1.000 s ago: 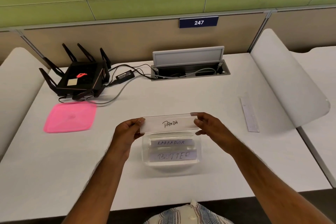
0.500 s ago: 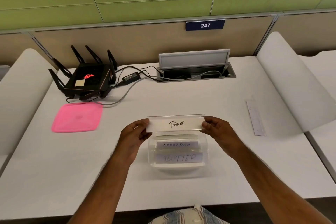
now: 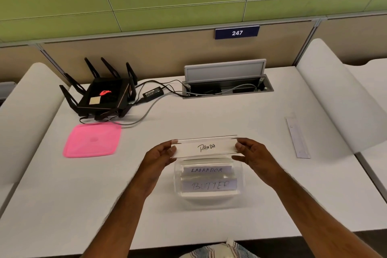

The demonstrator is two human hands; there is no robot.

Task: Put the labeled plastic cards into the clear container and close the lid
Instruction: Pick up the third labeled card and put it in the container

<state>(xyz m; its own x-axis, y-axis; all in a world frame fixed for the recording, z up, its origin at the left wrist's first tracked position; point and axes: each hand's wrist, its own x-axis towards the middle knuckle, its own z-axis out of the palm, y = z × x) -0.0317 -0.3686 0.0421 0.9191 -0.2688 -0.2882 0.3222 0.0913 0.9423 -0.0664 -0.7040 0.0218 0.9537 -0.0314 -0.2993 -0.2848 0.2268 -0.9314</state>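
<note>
Far left corner of the counter (image 3: 209, 115): we note a black router (image 3: 104, 94) with antennas up, its cables running right to a power brick (image 3: 152, 94) and an open cable hatch (image 3: 227, 84) at the far edge. Just in front of the router lies a pink lid (image 3: 93, 139), flat on the counter.

Near the middle of the front edge, our left hand (image 3: 161, 157) pinches the left end of the "PANDA" card (image 3: 206, 147), fingers curled round its edge. The card is level, lettering facing us, held above the far rim of the clear container (image 3: 240, 176). The container is uncovered and sits on the counter between our forearms. Inside it we see two cards lying flat: the "LABRADOR" card (image 3: 207, 170) toward the far side, the "BUTTER" card (image 3: 209, 185) nearer us, side by side.

Our right hand (image 3: 254, 156) pinches the card's right end the same way, thumb and fingers closed on it.

Toward the right edge a further clear strip (image 3: 297, 137) lies flat, well apart from the container; we cannot read any label on it.
</note>
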